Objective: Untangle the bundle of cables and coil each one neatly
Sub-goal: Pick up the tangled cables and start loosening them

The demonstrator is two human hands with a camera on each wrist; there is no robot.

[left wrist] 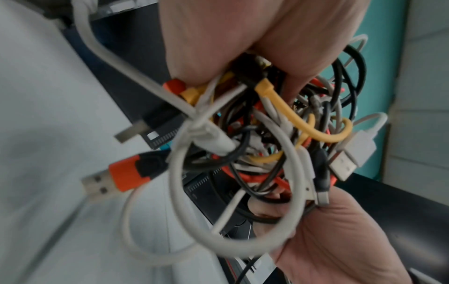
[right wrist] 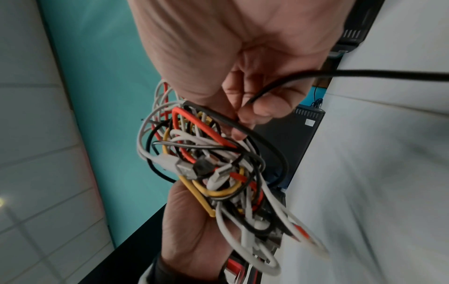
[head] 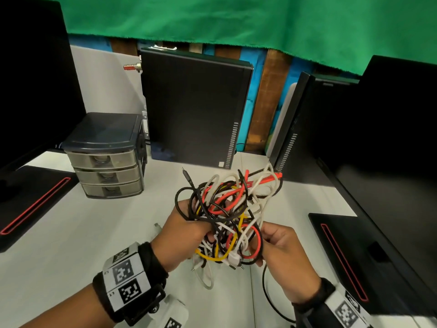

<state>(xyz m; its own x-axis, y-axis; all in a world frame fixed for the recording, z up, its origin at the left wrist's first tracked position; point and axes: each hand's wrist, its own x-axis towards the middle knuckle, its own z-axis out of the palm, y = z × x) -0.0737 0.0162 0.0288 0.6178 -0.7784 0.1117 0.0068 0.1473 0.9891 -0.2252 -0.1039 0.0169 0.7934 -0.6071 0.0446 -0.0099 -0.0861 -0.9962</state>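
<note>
A tangled bundle of cables (head: 227,214), with black, white, red and yellow strands, is held up above the white desk between both hands. My left hand (head: 186,235) grips its left side, fingers curled into the strands (left wrist: 243,63). My right hand (head: 276,242) holds the right side; in the right wrist view its fingers pinch a black cable (right wrist: 262,94) at the bundle's edge. That black cable (head: 267,287) trails down past my right wrist. An orange USB plug (left wrist: 121,176) and white plugs dangle from the bundle (right wrist: 204,167).
A grey three-drawer organiser (head: 106,157) stands at the left. An upright black computer case (head: 191,107) is behind the bundle, another (head: 295,129) at the right. Black monitor bases with red stripes (head: 33,204) (head: 350,259) flank the white desk (head: 82,235).
</note>
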